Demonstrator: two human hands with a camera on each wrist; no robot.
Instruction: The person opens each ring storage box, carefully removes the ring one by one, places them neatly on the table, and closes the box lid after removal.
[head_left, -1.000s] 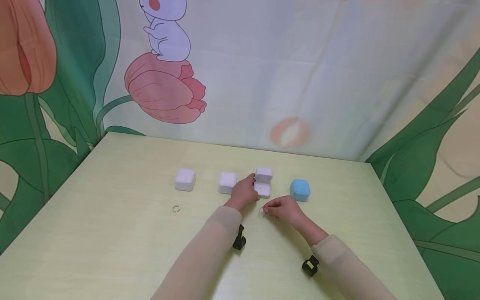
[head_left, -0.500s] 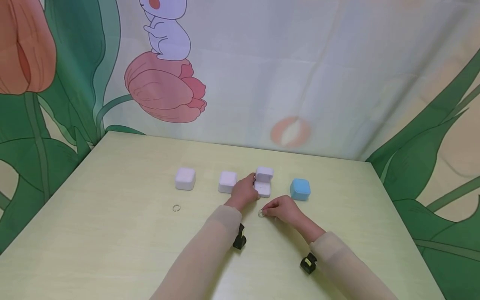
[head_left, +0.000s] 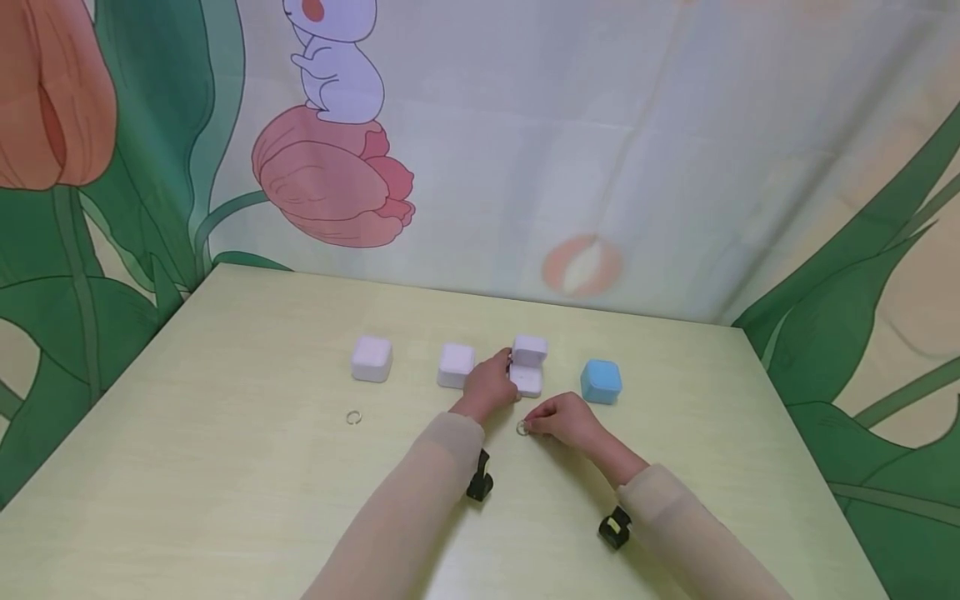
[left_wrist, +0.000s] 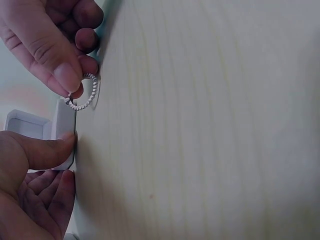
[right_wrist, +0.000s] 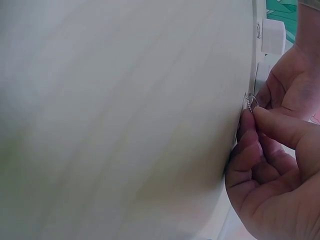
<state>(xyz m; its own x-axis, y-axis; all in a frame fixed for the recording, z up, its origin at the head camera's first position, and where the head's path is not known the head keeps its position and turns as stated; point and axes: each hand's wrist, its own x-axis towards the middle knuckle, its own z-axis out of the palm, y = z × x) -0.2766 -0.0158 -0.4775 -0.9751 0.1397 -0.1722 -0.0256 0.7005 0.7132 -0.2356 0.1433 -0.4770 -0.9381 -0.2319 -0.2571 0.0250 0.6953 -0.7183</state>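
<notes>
Over the desk (head_left: 187, 508), the right forearm (head_left: 697, 525) is shifting only slightly; the open white box (head_left: 528, 379) is staying put, the ring (left_wrist: 94, 90) remaining outside.
Since a second ago, little else is changing: the left hand (head_left: 489, 386) is reaching in from the left and gripping the box, while the right hand (head_left: 567, 418) is pinching the ring just in front (desk contact is remaining unclear).
</notes>
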